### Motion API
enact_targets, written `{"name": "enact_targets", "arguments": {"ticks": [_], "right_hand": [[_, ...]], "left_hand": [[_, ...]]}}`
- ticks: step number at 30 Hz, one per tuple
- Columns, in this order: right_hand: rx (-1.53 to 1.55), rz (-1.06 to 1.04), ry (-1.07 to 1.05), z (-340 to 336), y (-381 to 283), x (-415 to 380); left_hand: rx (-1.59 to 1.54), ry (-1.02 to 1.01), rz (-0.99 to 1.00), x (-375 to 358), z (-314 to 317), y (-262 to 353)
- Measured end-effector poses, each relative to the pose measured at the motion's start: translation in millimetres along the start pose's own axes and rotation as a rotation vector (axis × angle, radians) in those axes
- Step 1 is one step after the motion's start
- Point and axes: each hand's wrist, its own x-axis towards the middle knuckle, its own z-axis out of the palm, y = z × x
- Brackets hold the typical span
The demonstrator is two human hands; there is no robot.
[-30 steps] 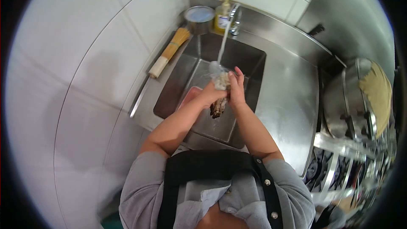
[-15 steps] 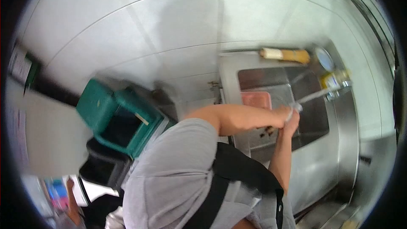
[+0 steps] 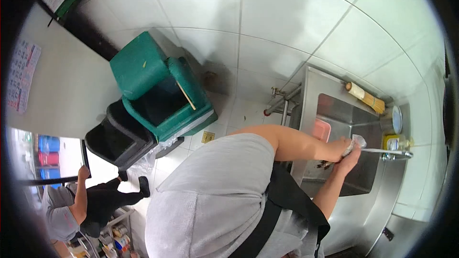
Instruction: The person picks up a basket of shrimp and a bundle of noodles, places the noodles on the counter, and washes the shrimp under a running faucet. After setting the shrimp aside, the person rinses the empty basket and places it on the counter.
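Note:
My left hand [image 3: 338, 149] and my right hand [image 3: 350, 161] meet over the steel sink [image 3: 363, 179], fingers closed around a crumpled clear plastic bag [image 3: 358, 140]. The end of the faucet [image 3: 389, 152] reaches in from the right, right at the bag. Small dark brown pieces [image 3: 325, 165] show just below my left wrist, partly hidden by the hands. Beyond my left forearm, a pink tray [image 3: 322, 129] lies in the sink, its lower part covered by the arm.
A bamboo brush [image 3: 366, 98], a metal container [image 3: 395, 119] and a yellow-labelled bottle [image 3: 393, 143] line the sink's back edge. To the left stand a green bin [image 3: 138, 69] with a stick across its opening and a black bin [image 3: 114, 138]. Another person [image 3: 81, 205] stands at lower left.
The view has swung, so the sink and hands sit farther right and lower, and more of the other person shows. Both hands stay together on the plastic bag by the faucet.

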Motion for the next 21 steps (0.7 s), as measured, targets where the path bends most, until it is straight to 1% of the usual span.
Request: {"name": "enact_targets", "arguments": {"ticks": [1, 2, 3, 4, 6, 7, 10, 11, 13, 14, 15, 16, 17, 18, 19, 21], "right_hand": [[0.15, 0.075, -0.073, -2, -3, 4], [0.12, 0.03, -0.044, 21, -29, -7], [0.106, -0.006, 0.009, 22, -33, -7], [0.092, -0.045, 0.064, 21, -35, -7], [0.061, -0.038, 0.116, 22, -51, -8], [0.086, -0.066, 0.054, 10, -46, 2], [0.354, 0.163, -0.043, -10, -22, 18], [0.371, 0.243, -0.009, -5, -17, 15], [0.399, 0.408, 0.062, 4, -4, 9], [0.421, 0.387, 0.008, 5, 9, 11], [0.444, 0.367, -0.046, 0, 30, 20], [0.47, 0.346, -0.1, 0, 41, 25], [0.407, 0.398, -0.007, 9, 42, 24], [0.391, 0.409, -0.043, 17, 46, 26], [0.375, 0.419, -0.076, 24, 53, 27], [0.335, 0.413, -0.116, 29, 63, 29]], "left_hand": [[-0.056, 0.06, 0.027, -2, -4, 1], [-0.109, 0.117, 0.055, -2, -7, 1], [-0.29, 0.166, 0.116, 7, -3, -7], [-0.453, 0.146, 0.151, 12, -4, -14], [-0.775, 0.105, 0.226, 14, -27, -1], [-0.927, 0.073, 0.152, 7, -42, 11], [-1.15, -0.068, 0.015, -2, -84, 36], [-1.206, -0.123, 0.056, 5, -85, 31], [-1.035, 0.035, 0.074, 6, -86, 26], [-0.946, 0.111, 0.081, 6, -84, 25], [-0.835, 0.26, 0.111, 13, -70, 13], [-0.741, 0.328, 0.082, 12, -65, 7], [-0.646, 0.395, 0.053, 10, -62, 3], [-0.552, 0.461, 0.021, 9, -57, -2], [-0.375, 0.458, -0.068, 8, -51, -9], [-0.371, 0.45, -0.068, 5, -56, -12]]}}
